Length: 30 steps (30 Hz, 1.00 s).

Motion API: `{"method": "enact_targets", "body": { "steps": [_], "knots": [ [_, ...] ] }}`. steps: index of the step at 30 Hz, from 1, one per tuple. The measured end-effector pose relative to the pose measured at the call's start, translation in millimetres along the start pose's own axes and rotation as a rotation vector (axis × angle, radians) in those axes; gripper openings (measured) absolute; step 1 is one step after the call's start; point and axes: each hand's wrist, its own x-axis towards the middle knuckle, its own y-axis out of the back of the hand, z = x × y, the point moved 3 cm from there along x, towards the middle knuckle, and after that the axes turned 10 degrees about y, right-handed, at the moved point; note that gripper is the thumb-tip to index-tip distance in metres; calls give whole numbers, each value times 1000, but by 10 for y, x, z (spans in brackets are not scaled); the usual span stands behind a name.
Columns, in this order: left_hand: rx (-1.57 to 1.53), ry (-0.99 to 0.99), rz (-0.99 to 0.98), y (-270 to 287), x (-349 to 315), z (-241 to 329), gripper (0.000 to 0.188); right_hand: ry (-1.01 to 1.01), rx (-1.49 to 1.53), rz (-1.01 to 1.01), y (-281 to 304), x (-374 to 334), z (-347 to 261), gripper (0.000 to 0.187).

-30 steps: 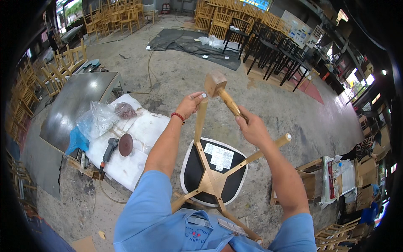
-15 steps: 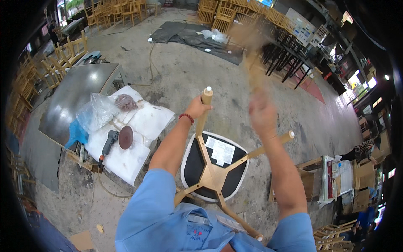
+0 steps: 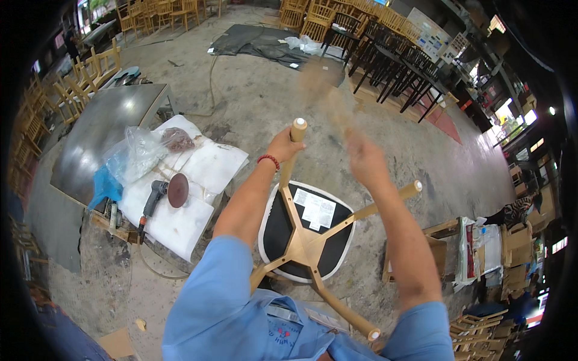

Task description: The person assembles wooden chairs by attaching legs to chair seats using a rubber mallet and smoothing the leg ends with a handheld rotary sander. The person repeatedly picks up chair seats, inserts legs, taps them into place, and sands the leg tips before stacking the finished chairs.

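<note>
An upside-down wooden stool or chair (image 3: 306,245) is in front of me, its legs splayed and tipped with white caps. Its seat underside (image 3: 274,228) is black with a pale rim, bearing white paper labels (image 3: 314,209). My left hand (image 3: 282,148), with a red beaded bracelet at the wrist, is closed around the far left leg (image 3: 298,130) just below its cap. Raised beyond the far right leg (image 3: 411,190), my right hand (image 3: 366,159) grips the handle of a wooden mallet (image 3: 319,79). Motion smears the mallet, whose head is in the air beyond the held leg.
On the left, white sheeting (image 3: 165,225) carries an angle sander (image 3: 158,195) with a brown disc and plastic bags (image 3: 141,155); a metal-topped table (image 3: 111,129) stands behind. A hose (image 3: 212,90) crosses the floor. Black stools (image 3: 391,60) and wooden chairs (image 3: 316,24) line the back.
My right hand and the mallet have swung left and lower, closer to the held leg. The left hand keeps its grip on the leg. The view has shifted slightly.
</note>
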Motion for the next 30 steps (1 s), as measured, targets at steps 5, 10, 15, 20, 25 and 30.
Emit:
{"method": "enact_targets", "body": {
  "steps": [5,10,15,20,25,30],
  "knots": [
    [81,-64,-20,204,26,-5,51,-385,43,-342,888,-173,87,45],
    [107,2,152,381,-9,-171,51,-409,465,204,1655,-409,-764,48],
    [-581,442,29,853,-695,-947,38,-425,589,398,1997,-1804,-1135,25],
    [-371,492,-142,1395,-2339,-1958,10,-630,619,463,1891,-3540,-1632,13],
    [-326,487,-494,851,-4178,-2136,14,-949,666,373,1198,-4647,-2240,17],
    [-302,335,-731,158,-5288,-1009,25,-1035,881,379,421,-4911,-2755,17]
  ]
}}
